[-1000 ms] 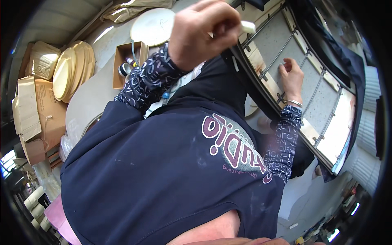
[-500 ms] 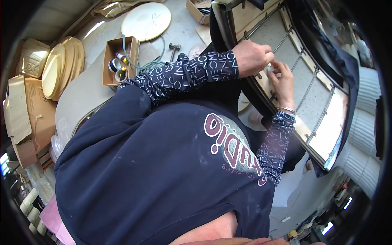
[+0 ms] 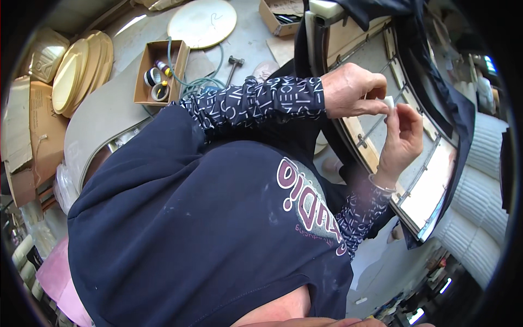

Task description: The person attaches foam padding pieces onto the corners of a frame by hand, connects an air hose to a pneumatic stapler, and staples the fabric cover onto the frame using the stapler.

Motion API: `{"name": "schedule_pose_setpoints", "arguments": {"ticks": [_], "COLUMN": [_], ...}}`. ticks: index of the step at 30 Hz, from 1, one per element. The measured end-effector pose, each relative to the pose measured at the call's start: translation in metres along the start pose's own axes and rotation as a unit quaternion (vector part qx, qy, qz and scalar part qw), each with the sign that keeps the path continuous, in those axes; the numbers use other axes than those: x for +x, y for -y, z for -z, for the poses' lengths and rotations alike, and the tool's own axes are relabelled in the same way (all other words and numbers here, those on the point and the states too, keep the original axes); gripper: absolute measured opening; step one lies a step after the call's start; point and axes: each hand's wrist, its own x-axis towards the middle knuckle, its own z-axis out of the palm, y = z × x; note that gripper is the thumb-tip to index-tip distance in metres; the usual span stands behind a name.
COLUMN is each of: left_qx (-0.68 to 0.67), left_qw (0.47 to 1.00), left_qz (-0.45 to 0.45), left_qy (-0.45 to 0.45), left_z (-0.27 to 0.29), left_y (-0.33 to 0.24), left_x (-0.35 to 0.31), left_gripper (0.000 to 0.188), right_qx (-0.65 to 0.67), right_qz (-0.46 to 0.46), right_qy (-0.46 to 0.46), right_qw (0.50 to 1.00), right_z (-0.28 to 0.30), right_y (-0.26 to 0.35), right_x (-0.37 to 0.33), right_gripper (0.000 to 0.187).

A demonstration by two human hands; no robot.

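Note:
Above an upholstery frame (image 3: 357, 133) of pale wood, both of my hands meet at a small white piece (image 3: 389, 102); its exact kind is too small to tell. My left hand (image 3: 354, 90) comes in from the left with thumb and fingers pinched at the piece. From below, my right hand (image 3: 402, 139) grips the same piece between thumb and forefinger, its other fingers curled. Under the hands, dark metal spring wires (image 3: 376, 124) run across the frame, fastened at its wooden rails. Black fabric (image 3: 463, 125) hangs around the frame's outer edge.
At left, an open cardboard box (image 3: 162, 73) holds tape rolls beside a coiled green hose (image 3: 204, 83). A hammer-like tool (image 3: 234, 68) lies nearby. Round boards (image 3: 81, 73) lean at far left; one round panel (image 3: 201, 23) lies behind. White ribbed rolls (image 3: 471, 201) line the right.
Both hands have risen off the frame's near rail and moved right with the small white piece. The frame appears slightly farther right and lower in view.

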Motion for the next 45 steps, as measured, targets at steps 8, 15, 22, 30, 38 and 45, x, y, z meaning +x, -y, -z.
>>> {"name": "schedule_pose_setpoints", "arguments": {"ticks": [8, 15, 22, 30, 38, 45], "left_qx": [-0.048, -0.121, -0.081, -0.094, -0.154, -0.146], "left_qw": [0.996, 0.970, 0.971, 0.971, 0.962, 0.966], "left_qz": [0.009, 0.060, 0.058, 0.083, 0.057, 0.085], "left_qy": [-0.068, -0.205, -0.219, -0.204, -0.217, -0.197], "left_z": [0.072, 0.110, 0.119, 0.119, 0.114, 0.124], "left_y": [-0.024, 0.002, 0.015, 0.019, 0.030, 0.032], "left_x": [-0.039, -0.039, -0.036, -0.036, -0.027, -0.039], "left_gripper": [0.018, 0.012, 0.011, 0.021, 0.030, 0.027], "right_qx": [0.018, 0.061, 0.021, -0.006, -0.009, 0.006], "right_qz": [0.171, 0.138, 0.110, 0.122, 0.119, 0.117], "right_qy": [0.104, 0.113, 0.105, 0.078, 0.068, 0.074], "right_qw": [0.980, 0.982, 0.988, 0.989, 0.991, 0.990], "right_z": [-0.045, -0.090, -0.106, -0.121, -0.123, -0.118], "right_y": [0.053, 0.067, 0.063, 0.061, 0.063, 0.074], "right_x": [0.014, 0.044, 0.060, 0.064, 0.061, 0.050], "right_gripper": [0.025, 0.029, 0.028, 0.017, 0.020, 0.036]}}
